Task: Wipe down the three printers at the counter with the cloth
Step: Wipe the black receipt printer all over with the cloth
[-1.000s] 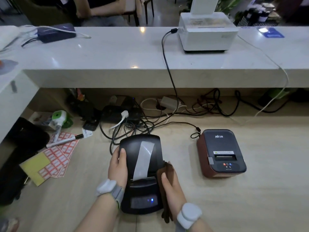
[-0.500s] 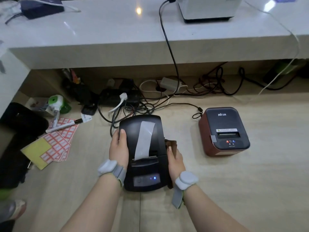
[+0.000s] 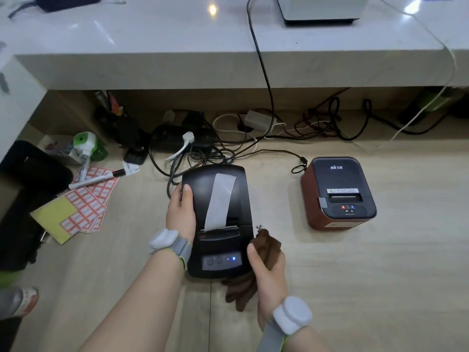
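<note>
Since a moment ago our right hand (image 3: 269,273) has slid the brown cloth (image 3: 266,243) back along the black printer (image 3: 218,222) toward its near right corner. We clench the cloth in that hand against the side wall, while our left hand (image 3: 181,212) grips the opposite flank, bracing the printer on the wooden desk (image 3: 355,275). The red-sided printer (image 3: 338,193) waits nearby; the white printer (image 3: 319,8) sits on the counter (image 3: 152,47).

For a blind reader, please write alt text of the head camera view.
The right hand presses a brown cloth against the black printer, steadied by the left hand. A red-brown printer sits right.
</note>
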{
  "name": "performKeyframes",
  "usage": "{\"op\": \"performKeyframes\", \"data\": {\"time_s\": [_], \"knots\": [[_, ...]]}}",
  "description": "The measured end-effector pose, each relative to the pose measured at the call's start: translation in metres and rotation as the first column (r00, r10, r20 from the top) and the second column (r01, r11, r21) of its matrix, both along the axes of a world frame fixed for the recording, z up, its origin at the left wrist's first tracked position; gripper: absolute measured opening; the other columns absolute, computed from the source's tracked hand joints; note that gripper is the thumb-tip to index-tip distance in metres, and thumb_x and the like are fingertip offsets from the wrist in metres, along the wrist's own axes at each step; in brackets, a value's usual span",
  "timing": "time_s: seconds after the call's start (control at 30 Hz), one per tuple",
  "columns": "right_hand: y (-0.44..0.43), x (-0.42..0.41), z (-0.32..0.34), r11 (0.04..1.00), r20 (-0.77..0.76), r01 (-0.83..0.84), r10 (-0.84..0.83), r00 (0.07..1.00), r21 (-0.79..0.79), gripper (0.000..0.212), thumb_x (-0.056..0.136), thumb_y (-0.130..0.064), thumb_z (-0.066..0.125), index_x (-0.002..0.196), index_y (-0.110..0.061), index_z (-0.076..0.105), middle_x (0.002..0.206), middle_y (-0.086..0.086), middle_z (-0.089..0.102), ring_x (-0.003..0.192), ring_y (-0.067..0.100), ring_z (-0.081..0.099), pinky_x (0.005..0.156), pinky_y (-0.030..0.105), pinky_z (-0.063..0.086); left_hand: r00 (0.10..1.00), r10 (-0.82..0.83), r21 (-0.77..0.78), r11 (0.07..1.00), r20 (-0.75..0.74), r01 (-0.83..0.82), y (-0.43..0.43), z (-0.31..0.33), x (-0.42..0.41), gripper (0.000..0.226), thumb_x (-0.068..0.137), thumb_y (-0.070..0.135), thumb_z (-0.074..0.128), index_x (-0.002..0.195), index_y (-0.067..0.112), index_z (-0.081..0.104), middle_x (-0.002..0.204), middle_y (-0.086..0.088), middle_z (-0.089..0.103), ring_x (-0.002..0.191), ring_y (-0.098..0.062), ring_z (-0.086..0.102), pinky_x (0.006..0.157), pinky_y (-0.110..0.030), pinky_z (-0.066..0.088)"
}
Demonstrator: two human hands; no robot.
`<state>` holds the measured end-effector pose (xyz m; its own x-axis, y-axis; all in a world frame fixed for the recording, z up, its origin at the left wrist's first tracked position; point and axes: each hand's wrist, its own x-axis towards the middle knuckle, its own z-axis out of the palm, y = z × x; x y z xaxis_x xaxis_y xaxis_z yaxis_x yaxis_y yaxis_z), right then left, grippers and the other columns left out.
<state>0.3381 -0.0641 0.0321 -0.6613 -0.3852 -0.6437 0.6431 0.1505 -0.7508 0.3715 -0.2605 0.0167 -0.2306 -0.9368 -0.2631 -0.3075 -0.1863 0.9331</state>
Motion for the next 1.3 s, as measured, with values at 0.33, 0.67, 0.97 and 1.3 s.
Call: {"op": "performKeyframes", "data": {"time_s": [0.33, 0.67, 0.97, 1.3], "knots": [[-0.007, 0.018, -0.026, 0.955, 0.376, 0.297, -0.270, 0.886, -0.016, 0.045, 0.099, -0.035, 0.041, 0.138, -0.011, 0.041, 0.134, 0.015, 0.055, 0.120, 0.033, 0.055, 0.108, 0.046, 0.039, 1.000, -0.016, -0.027, 0.999, -0.002, 0.016, 0.001, 0.003, -0.003, 0.044, 0.096, 0.045, 0.039, 0.136, 0.028, 0.046, 0.118, 0.026, 0.042, 0.110, 0.009, 0.035, 0.085, -0.005, 0.023], [-0.020, 0.033, -0.020, 0.946, 0.736, 0.286, -0.085, 0.672, -0.152, 0.069, 0.092, -0.064, 0.029, 0.133, -0.013, 0.052, 0.133, 0.015, 0.057, 0.118, 0.039, 0.054, 0.083, 0.054, 0.051, 0.999, -0.022, -0.026, 0.999, -0.023, 0.021, -0.001, -0.001, 0.000, 0.042, 0.096, 0.044, 0.040, 0.133, 0.027, 0.049, 0.134, 0.011, 0.051, 0.115, 0.000, 0.042, 0.095, -0.017, 0.027], [-0.005, 0.039, 0.006, 0.877, 0.794, 0.450, -0.151, 0.589, -0.167, 0.056, 0.100, -0.045, 0.030, 0.131, -0.003, 0.050, 0.131, 0.025, 0.055, 0.118, 0.044, 0.052, 0.084, 0.062, 0.042, 0.999, -0.046, -0.013, 0.999, -0.024, 0.046, -0.002, -0.002, 0.000, 0.043, 0.095, 0.046, 0.039, 0.133, 0.031, 0.048, 0.127, 0.016, 0.049, 0.110, 0.003, 0.041, 0.081, 0.000, 0.026], [-0.014, 0.046, 0.010, 0.894, 0.780, 0.438, -0.206, 0.591, -0.096, 0.048, 0.102, -0.031, 0.027, 0.136, -0.001, 0.045, 0.135, 0.027, 0.050, 0.123, 0.045, 0.047, 0.094, 0.060, 0.036, 0.996, -0.082, 0.023, 0.996, -0.029, 0.083, -0.003, -0.006, 0.000, 0.058, 0.082, 0.064, 0.033, 0.134, 0.040, 0.043, 0.137, 0.007, 0.049, 0.114, -0.003, 0.046, 0.094, -0.021, 0.031]]}}
